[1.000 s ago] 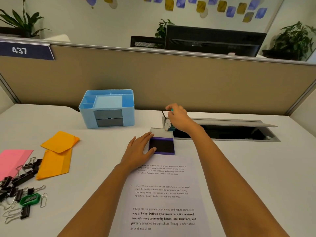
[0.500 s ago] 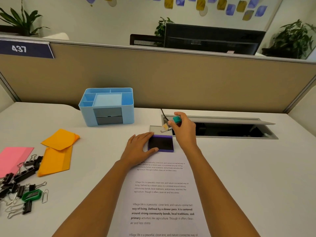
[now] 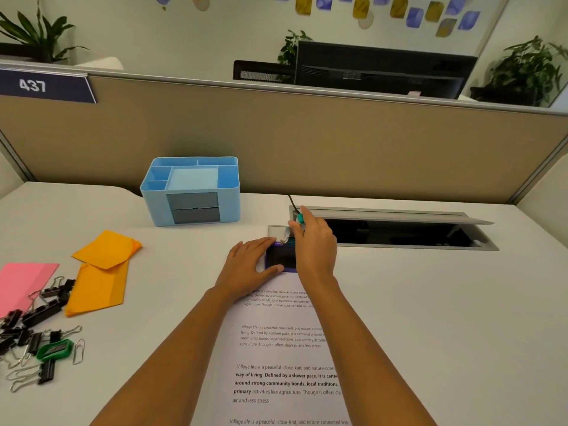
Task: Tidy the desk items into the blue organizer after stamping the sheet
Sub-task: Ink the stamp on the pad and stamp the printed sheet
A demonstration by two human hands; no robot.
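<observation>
A printed sheet (image 3: 285, 358) lies in front of me on the white desk (image 3: 430, 318). At its top edge sits an open purple ink pad (image 3: 281, 256), lid flipped back. My left hand (image 3: 250, 264) rests flat against the pad's left side, steadying it. My right hand (image 3: 312, 241) grips a small teal-handled stamp (image 3: 300, 219) directly over the pad's right part; whether the stamp touches the ink is hidden. The blue organizer (image 3: 192, 190) stands at the back left, its compartments bare.
Orange envelopes (image 3: 101, 272) and a pink one (image 3: 21, 284) lie at left. Several black binder clips (image 3: 37, 315), paper clips (image 3: 78, 350) and a green sharpener (image 3: 55, 348) sit near the left edge. An open cable tray (image 3: 399, 232) is behind my right hand.
My right hand has brought the stamp from beside the cable tray down over the ink pad. My left hand has stayed against the pad.
</observation>
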